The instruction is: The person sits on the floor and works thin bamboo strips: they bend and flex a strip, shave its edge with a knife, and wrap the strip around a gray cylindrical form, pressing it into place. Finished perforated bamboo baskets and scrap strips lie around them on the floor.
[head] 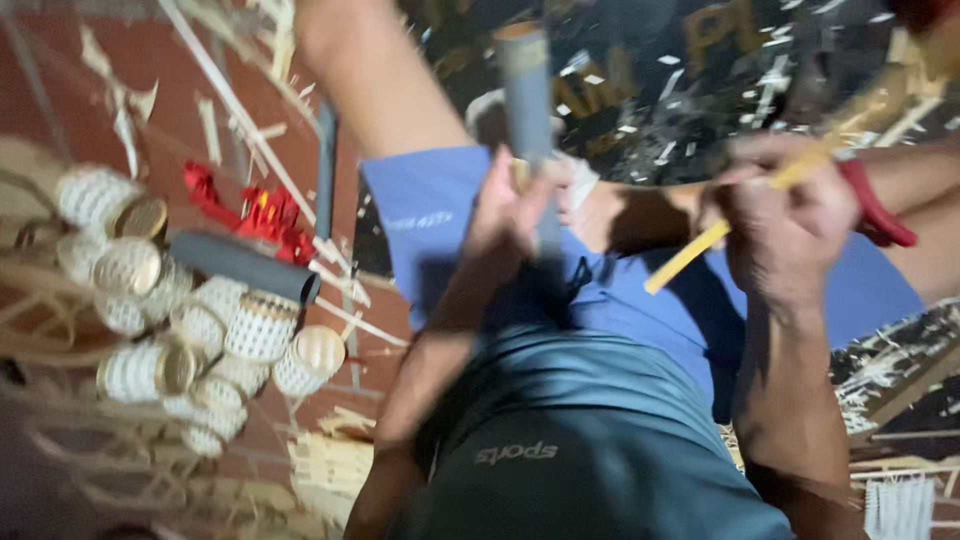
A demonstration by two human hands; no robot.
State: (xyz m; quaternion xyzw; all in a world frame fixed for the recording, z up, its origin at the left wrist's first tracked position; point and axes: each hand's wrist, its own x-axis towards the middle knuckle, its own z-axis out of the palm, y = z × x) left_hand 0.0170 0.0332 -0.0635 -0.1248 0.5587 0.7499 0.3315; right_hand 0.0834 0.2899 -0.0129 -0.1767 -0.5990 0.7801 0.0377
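Grey tube (527, 95) stands upright in our left hand (512, 205), fingers clamped around it; our right hand (780, 215) pinches 1 yellow strip (690, 255), woven cups (200, 320) nearby.

Light: warm and artificial, medium bright, source out of view.
Shadows: soft dark patches on the blue shorts (640, 300) beneath both hands.
Blur: heavy motion smear across the frame; grey tube (527, 110) and yellow strip (690, 255) streaked.
Focus: woven cups (200, 320) at left soft, detail lost.
Glare: pale shavings top right blown out.
Edges: left side smeared worst.
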